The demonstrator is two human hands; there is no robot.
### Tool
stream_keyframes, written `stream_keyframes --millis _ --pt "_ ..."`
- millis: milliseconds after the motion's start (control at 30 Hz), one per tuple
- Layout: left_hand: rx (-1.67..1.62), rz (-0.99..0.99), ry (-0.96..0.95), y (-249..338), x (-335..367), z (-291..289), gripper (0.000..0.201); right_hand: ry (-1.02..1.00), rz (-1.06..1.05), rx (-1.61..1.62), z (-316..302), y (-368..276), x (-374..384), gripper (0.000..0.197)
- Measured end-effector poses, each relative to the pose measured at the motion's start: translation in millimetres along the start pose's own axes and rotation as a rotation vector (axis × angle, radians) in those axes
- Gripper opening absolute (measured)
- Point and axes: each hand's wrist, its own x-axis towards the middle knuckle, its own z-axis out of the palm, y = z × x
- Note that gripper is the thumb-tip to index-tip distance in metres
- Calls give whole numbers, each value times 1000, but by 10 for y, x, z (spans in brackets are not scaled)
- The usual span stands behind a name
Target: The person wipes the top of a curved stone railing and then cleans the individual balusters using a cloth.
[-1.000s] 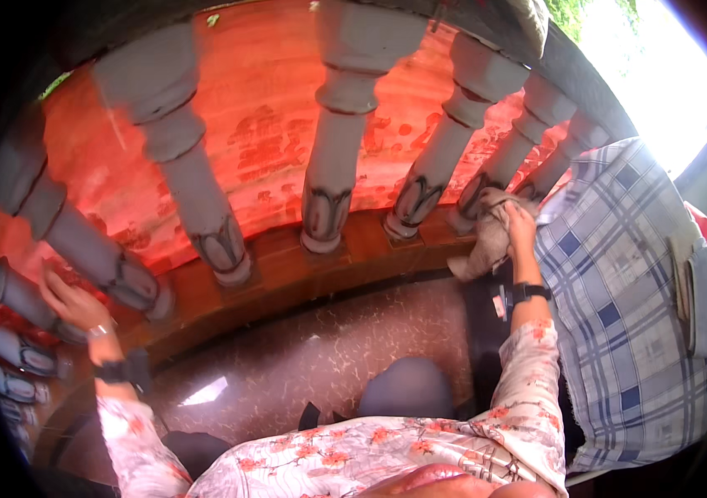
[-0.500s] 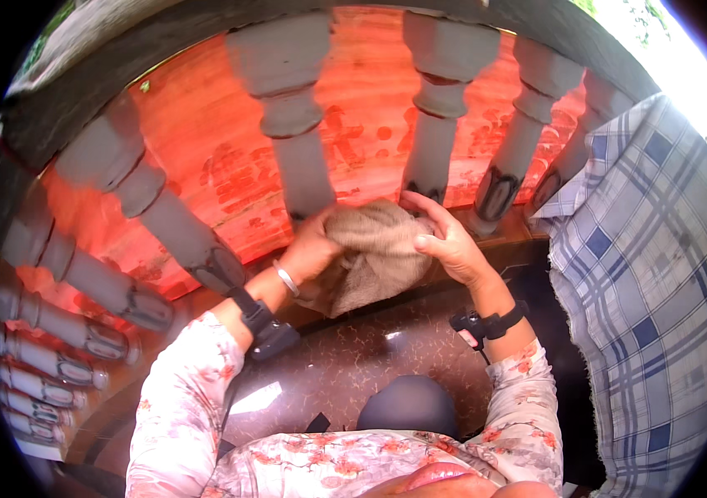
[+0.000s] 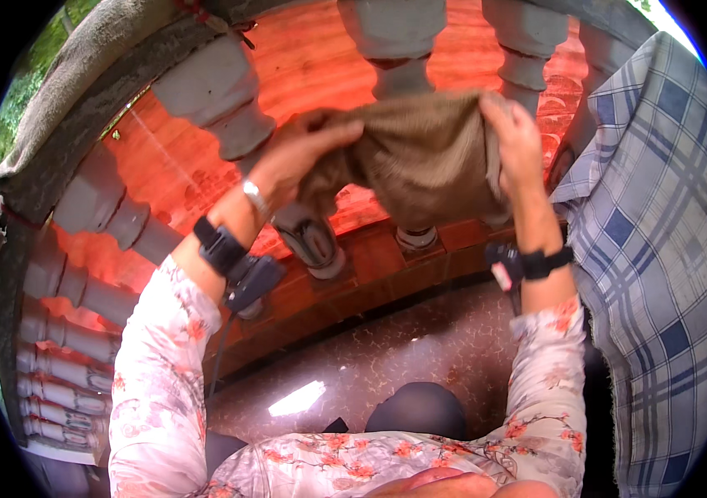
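A brown cloth (image 3: 428, 158) is spread in the air between my two hands, in front of the grey balusters. Its left part is gripped by my left hand (image 3: 303, 153), thumb lying along the upper edge. At the top right corner my right hand (image 3: 515, 141) pinches the cloth, with the fingers pressed together. The cloth hangs in folds below the hands and hides parts of the balusters behind it. Motion blurs the cloth and the hands a little.
Grey balusters (image 3: 212, 108) stand in a curved row under a dark handrail (image 3: 63, 166), with a red sheet (image 3: 303, 58) behind them. A grey cloth (image 3: 96, 75) lies over the rail. On the right hangs a blue-white checked cloth (image 3: 660, 249). Below is a shiny brown floor (image 3: 403, 349).
The cloth was bunched between my hands and is now stretched out wide. Both hands have moved up and farther apart, and the view has shifted.
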Motion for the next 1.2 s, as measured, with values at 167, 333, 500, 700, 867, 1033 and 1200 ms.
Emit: stream_keyframes --millis 167,333,500,700,867,1033,1200 --pt "292 537 416 -91 889 101 31 194 -593 -733 254 327 830 31" --pt "974 643 383 -358 948 154 31 79 -538 -637 462 541 423 24" --pt "1172 249 287 -409 600 416 36 -183 -832 -1116 484 948 -429 27" --pt "1039 381 198 -863 428 74 48 -124 -191 -337 275 549 -320 49" --pt "821 431 154 -744 401 193 46 -71 -159 -806 430 189 414 75" --pt "805 355 147 -633 322 126 39 -186 109 -454 315 166 525 69" --pt "799 359 129 -637 257 54 37 -308 207 -453 353 8 582 54"
